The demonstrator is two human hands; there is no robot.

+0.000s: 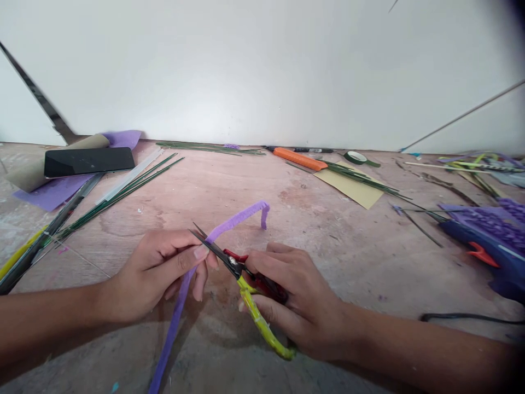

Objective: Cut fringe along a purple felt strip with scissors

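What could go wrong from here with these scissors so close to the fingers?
Two risks stand out. The left thumb of the left hand pinches the purple strip right beside the blades of the scissors, so a slip could nick it. The blades also lie across the narrow strip, so closing them too far might sever it.

A craft workspace is indicated by scissors (233,262) in use above a scuffed wooden desk (221,183) bearing a blue glue gun (465,241), an orange cutter (299,159), green tape (355,158), and thin green stems (127,190).
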